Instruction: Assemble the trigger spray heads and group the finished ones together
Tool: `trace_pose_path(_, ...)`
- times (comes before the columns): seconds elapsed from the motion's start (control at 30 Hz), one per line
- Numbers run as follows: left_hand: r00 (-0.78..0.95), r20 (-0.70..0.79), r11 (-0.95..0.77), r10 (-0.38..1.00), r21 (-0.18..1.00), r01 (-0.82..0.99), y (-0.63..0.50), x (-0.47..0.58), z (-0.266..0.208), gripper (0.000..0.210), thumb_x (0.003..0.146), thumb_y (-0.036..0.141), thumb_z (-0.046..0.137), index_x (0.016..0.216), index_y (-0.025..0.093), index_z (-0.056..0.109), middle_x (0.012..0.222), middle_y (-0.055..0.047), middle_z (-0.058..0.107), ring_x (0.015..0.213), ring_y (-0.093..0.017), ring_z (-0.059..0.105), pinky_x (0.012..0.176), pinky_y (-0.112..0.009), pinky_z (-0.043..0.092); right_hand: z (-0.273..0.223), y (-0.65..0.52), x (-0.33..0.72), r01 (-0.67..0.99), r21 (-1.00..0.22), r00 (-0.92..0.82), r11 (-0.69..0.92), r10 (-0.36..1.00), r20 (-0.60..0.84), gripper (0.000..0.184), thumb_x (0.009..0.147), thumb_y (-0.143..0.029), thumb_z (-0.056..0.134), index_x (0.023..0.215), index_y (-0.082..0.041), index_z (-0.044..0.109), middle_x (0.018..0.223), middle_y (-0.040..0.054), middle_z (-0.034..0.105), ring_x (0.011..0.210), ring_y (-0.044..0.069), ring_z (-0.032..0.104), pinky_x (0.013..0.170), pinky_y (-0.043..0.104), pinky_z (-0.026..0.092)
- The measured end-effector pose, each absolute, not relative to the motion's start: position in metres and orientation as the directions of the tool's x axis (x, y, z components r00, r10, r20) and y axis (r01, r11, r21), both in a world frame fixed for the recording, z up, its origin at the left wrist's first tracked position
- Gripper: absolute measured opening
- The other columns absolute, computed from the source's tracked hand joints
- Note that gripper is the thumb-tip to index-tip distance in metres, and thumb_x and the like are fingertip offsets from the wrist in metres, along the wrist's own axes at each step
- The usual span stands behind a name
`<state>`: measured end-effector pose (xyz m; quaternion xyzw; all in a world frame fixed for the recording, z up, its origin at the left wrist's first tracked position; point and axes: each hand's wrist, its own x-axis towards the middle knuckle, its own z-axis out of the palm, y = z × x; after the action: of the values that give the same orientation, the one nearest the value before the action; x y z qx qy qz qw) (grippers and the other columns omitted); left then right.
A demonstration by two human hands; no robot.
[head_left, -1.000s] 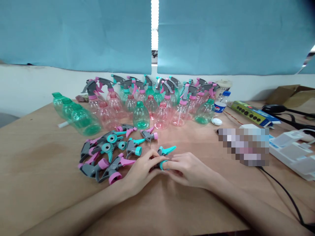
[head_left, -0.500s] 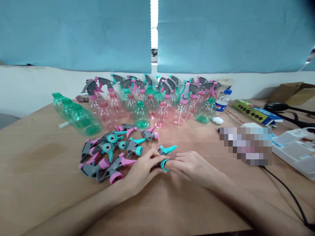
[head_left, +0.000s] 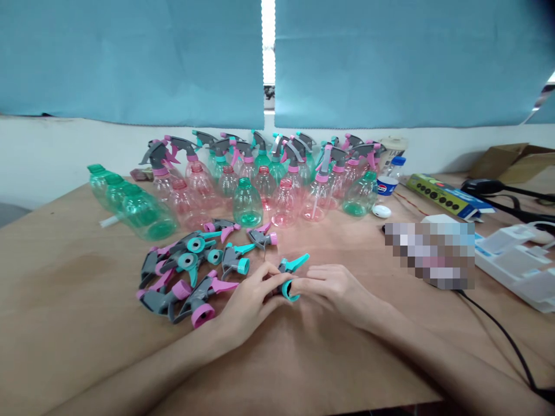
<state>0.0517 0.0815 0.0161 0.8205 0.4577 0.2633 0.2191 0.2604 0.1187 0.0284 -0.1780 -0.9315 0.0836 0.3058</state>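
My left hand [head_left: 254, 297] is closed around a grey and turquoise trigger spray head [head_left: 287, 267], its turquoise screw collar [head_left: 290, 290] facing right. My right hand [head_left: 338, 292] has its fingers curled, with the index fingertip at the mouth of that collar; whether anything small is pinched there is hidden. To the left lies a pile of loose trigger spray heads, among them a pink-collared one [head_left: 203, 306] and a turquoise-collared one [head_left: 236, 261]. Behind stand clear spray bottles, including an uncapped green bottle [head_left: 248, 203] and an uncapped pink bottle [head_left: 284, 203].
Green bottles [head_left: 145, 211] stand in a slanting row at the left. Rows of bottles with spray heads fitted back onto the wall. On the right are a blue-capped drink bottle [head_left: 389, 178], a white case [head_left: 381, 211], a long printed box [head_left: 446, 196] and a clear plastic organizer [head_left: 515, 263].
My right index finger has shifted slightly at the collar's mouth. My left hand keeps hold of the spray head, and the whole view has moved a little.
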Motion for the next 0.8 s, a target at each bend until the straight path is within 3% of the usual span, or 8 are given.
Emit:
trace_pose_path(0.17, 0.316, 0.226, -0.385, 0.921, 0.642, 0.663, 0.083, 0.051, 0.018, 0.032, 0.087, 0.014, 0.056, 0.115, 0.027, 0.058, 0.101, -0.001, 0.052, 0.088, -0.017, 0.055, 0.081, -0.031, 0.047, 0.024, 0.126, 0.267, 0.301, -0.378, -0.626, 0.876, 0.480, 0.614, 0.026, 0.097, -0.024, 0.039, 0.094, -0.017, 0.064, 0.078, 0.0043, 0.068, 0.068, 0.014, 0.062, 0.059, 0.024, 0.046)
trace_pose_path(0.33, 0.300, 0.223, -0.371, 0.928, 0.649, 0.664, 0.081, 0.051, 0.019, 0.030, 0.086, 0.017, 0.057, 0.114, 0.028, 0.059, 0.100, 0.000, 0.052, 0.087, -0.016, 0.055, 0.080, -0.029, 0.046, 0.010, 0.134, 0.269, 0.375, -0.603, -0.527, 0.704, 0.698, 0.486, 0.020, 0.095, -0.032, 0.046, 0.093, -0.022, 0.063, 0.088, 0.0024, 0.070, 0.073, 0.014, 0.064, 0.064, 0.024, 0.049)
trace_pose_path(0.67, 0.284, 0.228, -0.362, 0.931, 0.658, 0.660, 0.080, 0.053, 0.023, 0.034, 0.086, 0.019, 0.059, 0.118, 0.031, 0.058, 0.098, 0.000, 0.053, 0.085, -0.016, 0.055, 0.079, -0.029, 0.047, 0.015, 0.130, 0.261, 0.423, -0.772, -0.454, 0.473, 0.849, 0.271, 0.017, 0.092, -0.029, 0.050, 0.086, -0.020, 0.063, 0.080, 0.0003, 0.068, 0.072, 0.014, 0.063, 0.065, 0.024, 0.047)
trace_pose_path(0.8, 0.284, 0.229, -0.364, 0.931, 0.650, 0.667, 0.080, 0.052, 0.022, 0.033, 0.086, 0.021, 0.058, 0.118, 0.031, 0.058, 0.098, 0.000, 0.054, 0.084, -0.016, 0.055, 0.077, -0.029, 0.047, 0.015, 0.129, 0.259, 0.475, -0.782, -0.392, 0.405, 0.892, 0.224, 0.020, 0.092, -0.029, 0.048, 0.084, -0.020, 0.064, 0.081, 0.0013, 0.070, 0.074, 0.016, 0.065, 0.069, 0.028, 0.048)
